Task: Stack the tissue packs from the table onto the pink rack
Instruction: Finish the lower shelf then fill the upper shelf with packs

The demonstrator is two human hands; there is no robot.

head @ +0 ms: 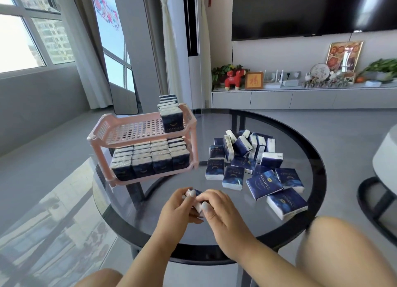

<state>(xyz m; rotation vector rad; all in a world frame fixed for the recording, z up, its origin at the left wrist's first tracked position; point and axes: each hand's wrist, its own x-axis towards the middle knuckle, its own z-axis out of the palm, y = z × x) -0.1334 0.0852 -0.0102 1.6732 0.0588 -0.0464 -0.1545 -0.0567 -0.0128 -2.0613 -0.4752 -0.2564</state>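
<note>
both hands, left (179, 203) and right (217, 209), curl round one pack (198, 197) held just above the table (279, 228) near its front edge. better to square it upright, then carry it to the rack (103, 128) and seat it beside the row (169, 112) on the top tier.

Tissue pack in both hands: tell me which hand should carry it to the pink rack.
Left, probably. The left hand already grips the tissue pack with the right hand, and the pink rack stands on its side.
</note>
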